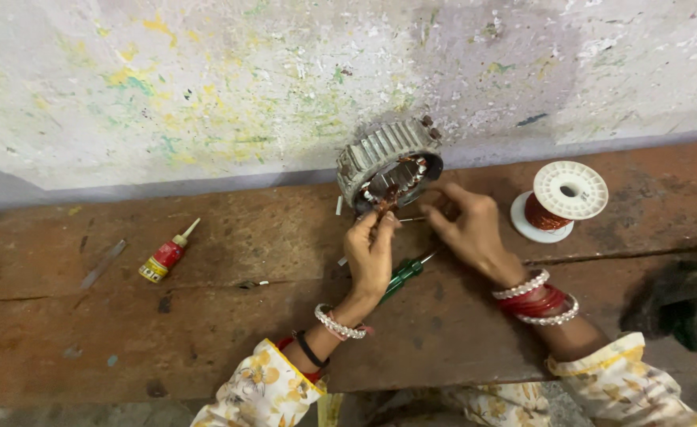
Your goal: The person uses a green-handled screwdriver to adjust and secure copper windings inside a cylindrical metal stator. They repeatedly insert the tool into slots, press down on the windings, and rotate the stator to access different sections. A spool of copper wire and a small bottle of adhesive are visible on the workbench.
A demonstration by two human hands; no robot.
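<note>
On the wooden bench (206,261), left hand (370,257) and right hand (469,229) pinch copper wire (386,199) inside the ribbed stator (386,162).

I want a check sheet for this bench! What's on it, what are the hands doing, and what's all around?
Surface: worn brown wooden bench, stained and scratched.
Job's things: ribbed grey metal stator ring tipped on edge, copper wire windings at its opening; white spool of copper wire to its right.
Clutter: small red glue bottle, flat metal strip, green-handled screwdriver lying under the hands.
Grips: left hand pinches wire at the ring's lower edge; right hand has fingertips at the same spot; both wrists wear bangles.
Cables: only thin copper wire; whether it runs to the spool cannot be told.
Surroundings: white wall flecked with yellow and green paint.
</note>
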